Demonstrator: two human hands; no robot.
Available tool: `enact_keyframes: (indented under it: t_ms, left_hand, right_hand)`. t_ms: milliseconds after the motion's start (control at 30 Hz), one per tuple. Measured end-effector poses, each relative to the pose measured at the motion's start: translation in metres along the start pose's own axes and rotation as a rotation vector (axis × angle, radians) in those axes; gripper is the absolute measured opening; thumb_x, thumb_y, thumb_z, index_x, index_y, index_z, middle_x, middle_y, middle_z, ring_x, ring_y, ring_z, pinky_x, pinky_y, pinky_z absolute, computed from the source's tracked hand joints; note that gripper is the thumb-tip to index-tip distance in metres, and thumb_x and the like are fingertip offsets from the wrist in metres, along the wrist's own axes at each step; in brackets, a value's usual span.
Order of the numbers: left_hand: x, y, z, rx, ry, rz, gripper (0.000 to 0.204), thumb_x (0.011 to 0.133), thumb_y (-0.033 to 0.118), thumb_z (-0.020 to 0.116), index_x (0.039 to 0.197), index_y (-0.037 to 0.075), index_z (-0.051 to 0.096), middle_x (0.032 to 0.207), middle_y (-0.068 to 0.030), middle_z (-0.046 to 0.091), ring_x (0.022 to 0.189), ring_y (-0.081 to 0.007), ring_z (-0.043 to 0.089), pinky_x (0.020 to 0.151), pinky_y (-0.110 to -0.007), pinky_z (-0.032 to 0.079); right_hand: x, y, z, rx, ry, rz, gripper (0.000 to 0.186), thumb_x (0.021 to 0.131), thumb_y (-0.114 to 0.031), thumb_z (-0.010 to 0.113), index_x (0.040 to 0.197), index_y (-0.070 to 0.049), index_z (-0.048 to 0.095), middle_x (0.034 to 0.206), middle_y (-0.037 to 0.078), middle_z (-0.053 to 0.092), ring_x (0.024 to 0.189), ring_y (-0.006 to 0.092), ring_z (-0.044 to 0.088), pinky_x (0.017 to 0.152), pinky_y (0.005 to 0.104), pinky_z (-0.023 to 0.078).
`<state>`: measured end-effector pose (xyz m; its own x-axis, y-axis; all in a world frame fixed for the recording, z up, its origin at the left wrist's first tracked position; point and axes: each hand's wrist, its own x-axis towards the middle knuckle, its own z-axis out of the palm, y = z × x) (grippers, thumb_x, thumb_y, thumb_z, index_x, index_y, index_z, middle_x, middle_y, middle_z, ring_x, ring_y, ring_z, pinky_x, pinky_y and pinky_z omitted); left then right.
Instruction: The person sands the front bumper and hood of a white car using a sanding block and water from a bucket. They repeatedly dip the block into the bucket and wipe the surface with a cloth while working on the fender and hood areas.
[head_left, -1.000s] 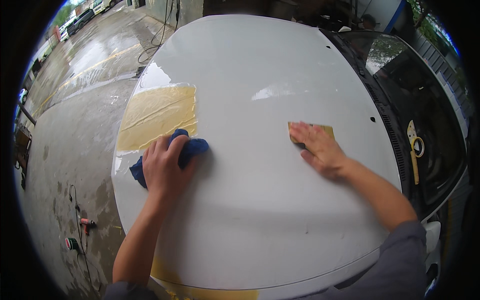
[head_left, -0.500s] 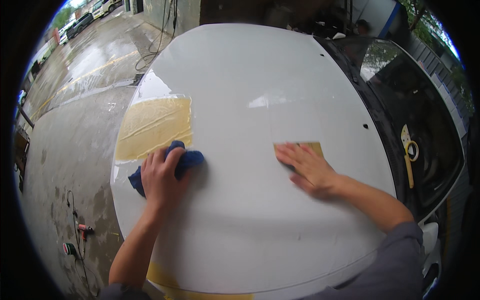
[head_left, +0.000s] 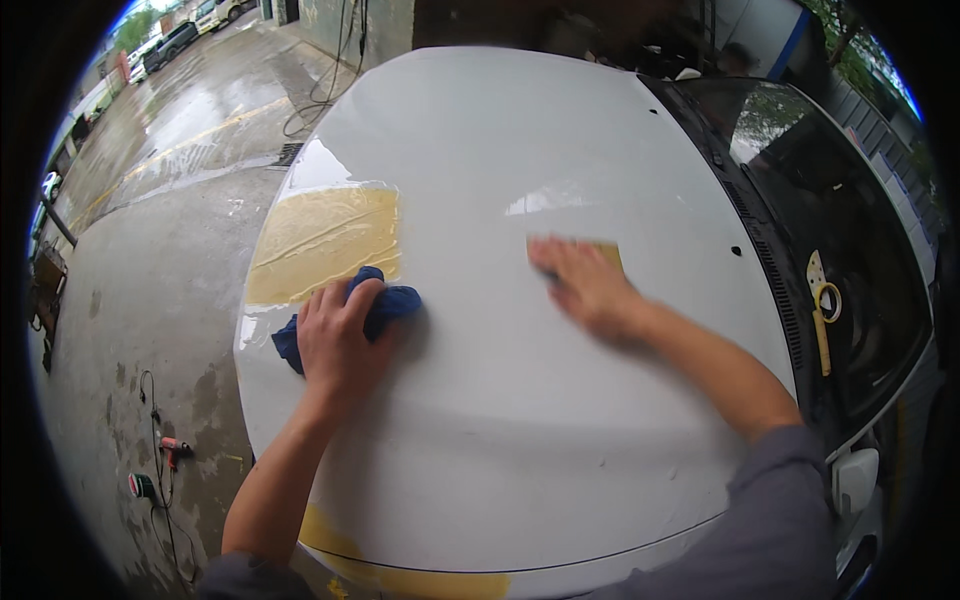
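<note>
My left hand (head_left: 345,335) is closed around a bunched dark blue cloth (head_left: 392,303), resting on the white car bonnet (head_left: 480,390). Just beyond it, a wrinkled, wet-looking yellow sheet (head_left: 325,240) covers part of the bonnet's left side. My right hand (head_left: 585,285) presses with nearly flat fingers on a yellow-brown sheet (head_left: 608,252) that looks like sandpaper, near the middle of the bonnet. Motion smears those fingers, and something dark shows under them. Most of this sheet is hidden by the hand.
A yellow-handled tool (head_left: 820,330) and a roll of yellow tape (head_left: 828,300) lie by the windscreen (head_left: 870,350). More yellow covering (head_left: 430,582) shows along the near edge. On the wet concrete floor lie a red tool (head_left: 173,445) and a cable (head_left: 158,490). A wing mirror (head_left: 855,480) juts out at right.
My right hand and the sandpaper-like sheet have slid away from me and a little left over the bonnet. The left hand stays on the cloth; the whole view has shifted slightly.
</note>
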<state>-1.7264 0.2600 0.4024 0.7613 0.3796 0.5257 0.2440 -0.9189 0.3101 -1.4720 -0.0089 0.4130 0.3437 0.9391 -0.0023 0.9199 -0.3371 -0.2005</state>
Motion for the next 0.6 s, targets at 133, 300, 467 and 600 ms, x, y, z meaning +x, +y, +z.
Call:
enact_keyframes:
  t_ms: [133, 300, 467, 600]
  left_hand:
    - [0.003, 0.001, 0.003, 0.017, -0.001, 0.011, 0.043, 0.072, 0.018, 0.083, 0.112, 0.017, 0.069, 0.110, -0.0089, 0.066, 0.108, -0.0333, 0.064, 0.094, -0.046, 0.049]
    - [0.018, 0.015, 0.012, -0.070, -0.016, 0.070, 0.044, 0.072, 0.018, 0.084, 0.113, 0.016, 0.069, 0.112, -0.0091, 0.067, 0.109, -0.0337, 0.064, 0.094, -0.045, 0.050]
    - [0.017, 0.014, 0.012, -0.085, 0.004, 0.056, 0.043, 0.073, 0.022, 0.085, 0.113, 0.016, 0.069, 0.111, -0.0090, 0.067, 0.108, -0.0338, 0.064, 0.094, -0.045, 0.049]
    - [0.000, -0.008, -0.002, -0.004, 0.014, 0.023, 0.044, 0.073, 0.022, 0.085, 0.113, 0.017, 0.070, 0.109, -0.0081, 0.067, 0.107, -0.0331, 0.064, 0.093, -0.045, 0.049]
  right_hand:
    - [-0.024, -0.005, -0.014, 0.068, -0.057, -0.041, 0.059, 0.097, -0.007, 0.054, 0.155, -0.012, 0.044, 0.165, 0.010, 0.039, 0.155, 0.0309, 0.031, 0.129, 0.0488, 0.018]
    - [0.104, 0.120, -0.046, -0.115, 0.317, 0.370, 0.041, 0.110, -0.034, 0.041, 0.144, -0.014, 0.051, 0.149, 0.011, 0.057, 0.138, 0.0327, 0.052, 0.116, 0.0426, 0.037]
    - [0.089, 0.082, -0.017, -0.120, 0.205, 0.273, 0.051, 0.108, -0.038, 0.043, 0.150, -0.011, 0.046, 0.153, 0.018, 0.050, 0.141, 0.0360, 0.048, 0.117, 0.0521, 0.037]
    - [-0.025, -0.033, -0.009, 0.000, -0.080, -0.086, 0.058, 0.107, -0.033, 0.047, 0.160, -0.011, 0.035, 0.168, 0.011, 0.033, 0.158, 0.0306, 0.025, 0.128, 0.0525, 0.016]
